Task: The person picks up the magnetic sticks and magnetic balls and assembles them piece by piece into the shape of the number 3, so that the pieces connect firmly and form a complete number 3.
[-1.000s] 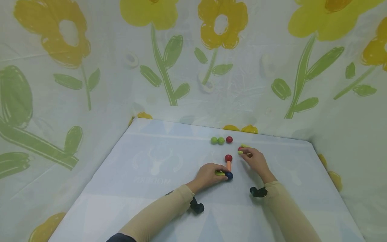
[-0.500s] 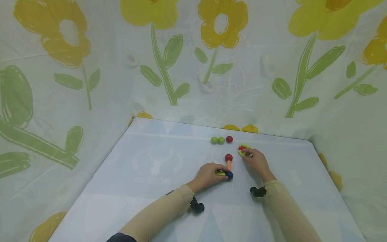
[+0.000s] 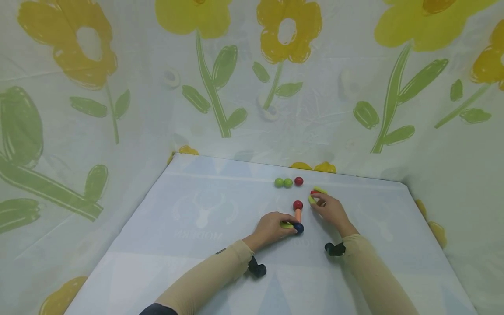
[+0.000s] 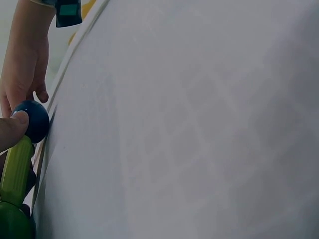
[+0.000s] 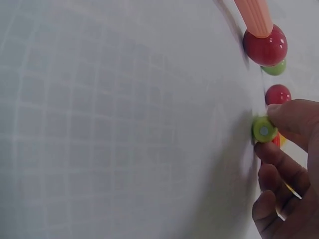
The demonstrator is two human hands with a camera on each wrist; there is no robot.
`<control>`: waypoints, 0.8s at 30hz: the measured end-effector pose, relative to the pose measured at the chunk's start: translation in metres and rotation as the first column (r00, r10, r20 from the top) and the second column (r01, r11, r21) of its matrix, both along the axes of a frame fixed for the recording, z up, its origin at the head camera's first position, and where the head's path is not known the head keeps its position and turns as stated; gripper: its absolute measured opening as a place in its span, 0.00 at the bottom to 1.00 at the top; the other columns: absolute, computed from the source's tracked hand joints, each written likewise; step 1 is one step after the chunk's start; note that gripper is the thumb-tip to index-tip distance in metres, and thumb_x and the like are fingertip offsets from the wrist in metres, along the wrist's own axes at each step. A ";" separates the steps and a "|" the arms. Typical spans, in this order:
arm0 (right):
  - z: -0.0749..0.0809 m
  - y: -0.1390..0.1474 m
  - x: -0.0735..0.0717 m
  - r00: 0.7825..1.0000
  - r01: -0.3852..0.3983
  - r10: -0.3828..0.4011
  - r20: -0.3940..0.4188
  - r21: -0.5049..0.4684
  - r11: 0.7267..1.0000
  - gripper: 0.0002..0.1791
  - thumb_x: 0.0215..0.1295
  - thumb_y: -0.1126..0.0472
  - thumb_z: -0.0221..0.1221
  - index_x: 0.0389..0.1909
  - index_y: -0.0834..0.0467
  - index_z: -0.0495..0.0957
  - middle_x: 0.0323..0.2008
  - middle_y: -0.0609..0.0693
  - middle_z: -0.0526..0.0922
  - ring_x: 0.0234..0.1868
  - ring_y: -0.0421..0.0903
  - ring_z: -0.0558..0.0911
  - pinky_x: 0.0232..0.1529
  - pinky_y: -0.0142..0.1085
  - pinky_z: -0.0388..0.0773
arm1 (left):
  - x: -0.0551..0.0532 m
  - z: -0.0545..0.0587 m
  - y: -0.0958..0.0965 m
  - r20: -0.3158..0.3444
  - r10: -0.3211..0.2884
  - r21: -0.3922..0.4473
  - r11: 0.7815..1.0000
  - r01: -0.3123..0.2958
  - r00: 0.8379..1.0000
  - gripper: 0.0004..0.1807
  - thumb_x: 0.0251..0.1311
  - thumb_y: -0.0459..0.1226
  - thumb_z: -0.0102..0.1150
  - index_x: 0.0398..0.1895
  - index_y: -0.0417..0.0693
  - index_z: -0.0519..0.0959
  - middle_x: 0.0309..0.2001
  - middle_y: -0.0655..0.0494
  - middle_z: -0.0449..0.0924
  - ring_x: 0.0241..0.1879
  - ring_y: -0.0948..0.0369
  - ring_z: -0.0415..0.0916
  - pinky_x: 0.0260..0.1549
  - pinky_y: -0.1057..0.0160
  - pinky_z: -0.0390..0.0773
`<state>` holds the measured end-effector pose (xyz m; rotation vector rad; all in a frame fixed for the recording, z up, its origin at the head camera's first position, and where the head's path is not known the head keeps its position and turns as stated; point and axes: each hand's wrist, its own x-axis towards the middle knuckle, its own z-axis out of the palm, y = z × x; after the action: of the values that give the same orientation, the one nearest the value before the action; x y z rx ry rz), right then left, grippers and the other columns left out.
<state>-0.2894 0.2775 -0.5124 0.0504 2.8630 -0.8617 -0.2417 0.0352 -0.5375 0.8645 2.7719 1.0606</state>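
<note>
Biggest thing on my head feed is the whitish sheet backdrop printed with yellow flowers (image 3: pixel 138 122), wrapped round the back and sides. Below that is the pale, faintly patterned tabletop (image 3: pixel 189 271). Two arms in tan sleeves (image 3: pixel 212 273) reach in over it, each with a small black wrist camera (image 3: pixel 257 267) strapped on.

Now the hands. The left hand (image 3: pixel 271 226) is pinching: on my left wrist view I can see its thumb on a glossy dark blue ball (image 4: pixel 36 122), fingers curled behind the ridged yellow-green stick (image 4: pixel 16 169) that meets it. A glossy green ball (image 4: pixel 15 219) sits at that stick's other end. The right hand (image 3: pixel 330 211) has a short round lime stick (image 5: pixel 264 129) pinched between thumb and index, end facing my right wrist cam.

A salmon-coloured ridged rod (image 3: pixel 298 215) runs from the blue ball to a shiny red ball (image 3: pixel 298 204) on its far end, between the hands. Just past the right fingertips are a loose yellow-green stick (image 3: pixel 320 190) and a red stick (image 3: pixel 314 191), mostly hidden.

Smallest stuff, farther back: two light green balls (image 3: pixel 283 183) side by side, with a second red ball (image 3: pixel 299 181) just beside them.
</note>
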 end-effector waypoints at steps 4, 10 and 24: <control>0.002 -0.001 -0.001 1.000 -0.004 0.003 0.030 0.010 1.000 0.27 0.71 0.55 0.62 0.69 0.55 0.73 0.44 0.58 0.82 0.39 0.52 0.77 0.38 0.40 0.78 | 0.000 -0.001 0.000 -0.003 -0.003 0.004 1.000 0.003 1.000 0.15 0.61 0.50 0.70 0.51 0.64 0.87 0.43 0.73 0.85 0.42 0.71 0.78 0.49 0.68 0.76; 0.004 -0.001 -0.004 0.997 -0.029 0.027 0.066 0.021 0.999 0.27 0.71 0.56 0.62 0.70 0.56 0.72 0.41 0.57 0.82 0.36 0.51 0.77 0.36 0.39 0.78 | -0.001 -0.001 0.000 0.000 -0.004 0.009 1.000 0.004 1.000 0.16 0.61 0.50 0.71 0.52 0.64 0.87 0.43 0.74 0.85 0.42 0.72 0.77 0.49 0.68 0.76; 0.008 -0.003 -0.006 0.995 -0.021 0.030 0.094 -0.092 0.996 0.27 0.71 0.55 0.60 0.69 0.54 0.72 0.45 0.57 0.81 0.37 0.50 0.79 0.37 0.38 0.79 | 0.000 0.000 0.000 -0.018 -0.008 0.014 1.000 0.008 1.000 0.15 0.61 0.50 0.71 0.51 0.65 0.88 0.44 0.73 0.86 0.44 0.71 0.79 0.48 0.68 0.76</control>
<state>-0.2956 0.2741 -0.5042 0.0436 2.7271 -0.9566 -0.2417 0.0353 -0.5378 0.8903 2.7761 1.0782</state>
